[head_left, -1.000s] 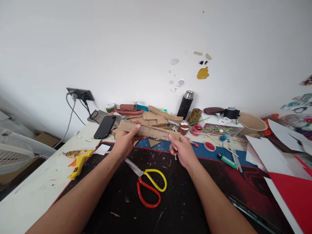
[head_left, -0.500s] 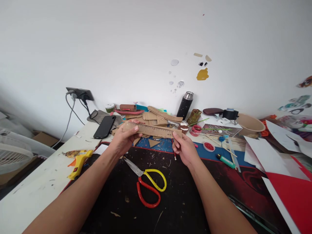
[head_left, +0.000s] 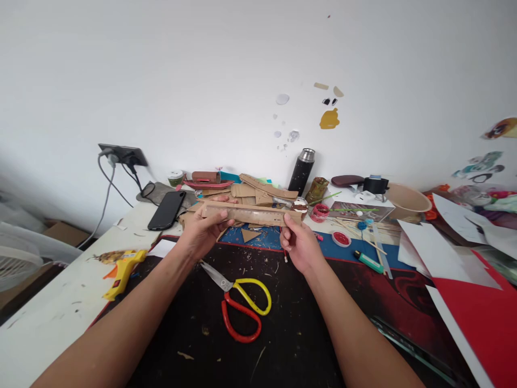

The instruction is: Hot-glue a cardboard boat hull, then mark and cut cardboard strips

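A clear ruler [head_left: 252, 215] lies along a brown cardboard strip [head_left: 242, 207], and both are held up above the desk. My left hand [head_left: 202, 229] grips their left end with the thumb on top. At the right end, my right hand [head_left: 301, 240] pinches them between thumb and curled fingers. Below the right fingers a thin red pencil [head_left: 285, 256] shows; whether that hand holds it I cannot tell. Scissors [head_left: 236, 302] with one yellow and one red handle lie below the hands on the black mat [head_left: 299, 334].
A yellow glue gun [head_left: 126, 274] and a black phone [head_left: 166, 210] lie to the left. Cardboard scraps [head_left: 262, 189] and a black flask [head_left: 301, 171] are behind the hands. On the right are a green cutter [head_left: 368, 262], red paint [head_left: 341, 238] and paper sheets [head_left: 460, 264].
The view has shifted slightly, moving the scene a little to the left. The ruler and strip look tilted slightly differently and sit more level; both hands keep their hold.
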The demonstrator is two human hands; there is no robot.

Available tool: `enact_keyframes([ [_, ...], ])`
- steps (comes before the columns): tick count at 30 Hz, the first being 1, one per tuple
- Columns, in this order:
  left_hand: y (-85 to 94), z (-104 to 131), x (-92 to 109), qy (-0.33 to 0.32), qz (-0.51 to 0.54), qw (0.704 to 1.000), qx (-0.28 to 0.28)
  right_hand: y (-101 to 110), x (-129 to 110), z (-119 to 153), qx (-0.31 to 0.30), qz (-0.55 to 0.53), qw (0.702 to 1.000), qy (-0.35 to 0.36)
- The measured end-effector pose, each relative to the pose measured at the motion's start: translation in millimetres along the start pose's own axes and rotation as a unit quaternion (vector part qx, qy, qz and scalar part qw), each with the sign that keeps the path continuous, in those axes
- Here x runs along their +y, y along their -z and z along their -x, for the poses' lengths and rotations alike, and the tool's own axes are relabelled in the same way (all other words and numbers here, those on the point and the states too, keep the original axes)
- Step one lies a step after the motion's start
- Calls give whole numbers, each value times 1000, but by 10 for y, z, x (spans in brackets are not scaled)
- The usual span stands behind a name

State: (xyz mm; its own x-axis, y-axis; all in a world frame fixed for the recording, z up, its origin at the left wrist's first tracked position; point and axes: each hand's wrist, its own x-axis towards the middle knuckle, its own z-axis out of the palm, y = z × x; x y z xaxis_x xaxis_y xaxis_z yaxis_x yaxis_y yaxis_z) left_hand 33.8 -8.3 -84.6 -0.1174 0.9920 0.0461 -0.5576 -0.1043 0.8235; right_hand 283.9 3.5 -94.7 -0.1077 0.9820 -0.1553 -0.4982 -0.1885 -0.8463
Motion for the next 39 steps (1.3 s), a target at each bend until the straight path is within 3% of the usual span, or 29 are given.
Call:
enact_keyframes([
  [12,-31,4,-66,-10,22,1000,9,-10,-5,-19,25,13,1000,4],
  [39,-69,25,-85,-14,15,1000,-4,47,9,-41,13,18,1000,10],
])
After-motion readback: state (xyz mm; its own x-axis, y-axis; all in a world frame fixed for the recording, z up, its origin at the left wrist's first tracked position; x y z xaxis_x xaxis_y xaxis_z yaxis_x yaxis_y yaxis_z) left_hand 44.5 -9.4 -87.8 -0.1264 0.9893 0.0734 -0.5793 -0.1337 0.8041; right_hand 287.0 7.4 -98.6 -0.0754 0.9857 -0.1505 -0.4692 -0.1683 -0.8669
